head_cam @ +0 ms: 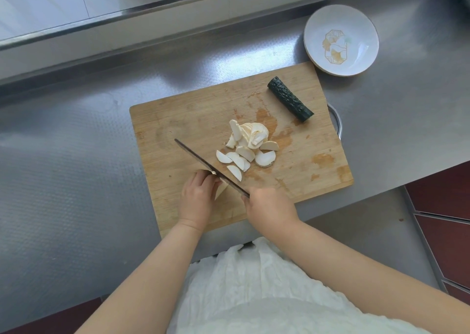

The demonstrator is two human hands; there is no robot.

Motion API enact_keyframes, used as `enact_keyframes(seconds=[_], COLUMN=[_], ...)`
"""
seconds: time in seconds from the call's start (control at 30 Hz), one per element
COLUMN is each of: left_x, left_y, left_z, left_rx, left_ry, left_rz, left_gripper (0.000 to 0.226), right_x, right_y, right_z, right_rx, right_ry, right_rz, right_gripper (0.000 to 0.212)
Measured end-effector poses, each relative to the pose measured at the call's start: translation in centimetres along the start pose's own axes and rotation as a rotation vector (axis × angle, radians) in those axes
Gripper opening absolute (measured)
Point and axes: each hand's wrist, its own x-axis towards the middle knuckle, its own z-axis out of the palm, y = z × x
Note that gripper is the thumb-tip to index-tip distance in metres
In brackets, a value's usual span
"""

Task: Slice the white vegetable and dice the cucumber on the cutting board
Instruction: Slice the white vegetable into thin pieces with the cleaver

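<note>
Left hand [197,196] pinches white vegetable [220,188]; right hand [269,210] grips knife [206,167] on cutting board [305,155].

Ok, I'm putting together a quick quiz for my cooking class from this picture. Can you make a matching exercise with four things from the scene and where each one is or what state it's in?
Things:
1. cucumber
2. white slices
3. bowl
4. knife

Places or states:
A. off the cutting board, on the steel counter at its far right corner
B. held in the right hand, blade angled across the board
C. whole and uncut, at the board's far right
D. piled loosely in the middle of the board

Pairs: 1-C, 2-D, 3-A, 4-B
</note>
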Motion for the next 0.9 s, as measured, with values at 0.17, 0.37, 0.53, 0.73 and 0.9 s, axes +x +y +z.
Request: enact_keyframes(seconds=[0.17, 0.37, 0.53, 0.73, 0.9], left_x=[0.0, -0.1, -0.1, -0.4, -0.2], left_y=[0.0, 0.0, 0.0, -0.6, -0.6], left_z=[-0.3, -0.4, -0.4, -0.1, -0.1], left_rx=[-0.012, -0.011, 0.003, -0.040, -0.029], left_ry=[-0.005, 0.023, 0.062, -0.012, -0.029], left_rz=[-0.008, 0.007, 0.037, -0.009, 0.000], left_gripper=[0.009, 0.008, 0.023, 0.007, 0.008], right_x=[0.0, 0.3, 1.1, 2.3, 1.1], right_y=[-0.5, -1.7, -2.7, -1.3, -0.5], right_z=[-0.1, -0.2, -0.3, -0.5, -0.3], right_rx=[-0.023, -0.068, -0.046, 0.157, 0.166], right_ry=[-0.014, -0.053, -0.113, -0.129, -0.056], right_rz=[0.020, 0.037, 0.073, 0.128, 0.090], right_gripper=[0.012, 0.012, 0.017, 0.019, 0.024])
